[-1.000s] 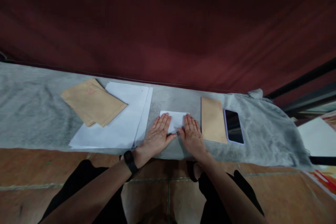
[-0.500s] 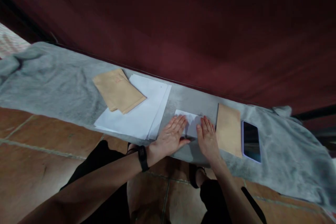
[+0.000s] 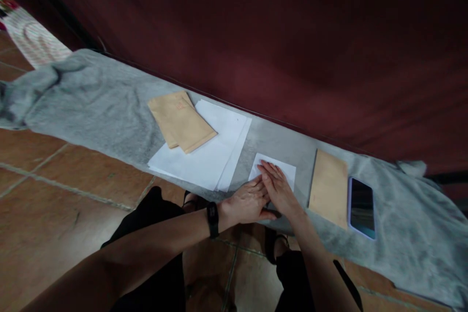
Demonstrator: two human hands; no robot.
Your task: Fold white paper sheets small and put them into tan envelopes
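Observation:
A small folded white paper (image 3: 283,169) lies on a grey cloth (image 3: 98,102) spread over a low ledge. My right hand (image 3: 278,187) lies flat on the paper, fingers stretched out. Beside it, my left hand (image 3: 247,201), with a black band on the wrist, rests flat at the paper's near left edge and touches the right hand. Neither hand grips anything.
Left of the hands is a stack of white sheets (image 3: 206,156) with brown envelopes (image 3: 182,121) on top. On the right lie another brown envelope (image 3: 329,187) and a phone (image 3: 361,201), screen up. A dark red curtain hangs behind. Tiled floor lies below.
The camera view has swung to the left. My hands, apart on the paper before, have come together; the right hand has slid left across the paper toward the left hand.

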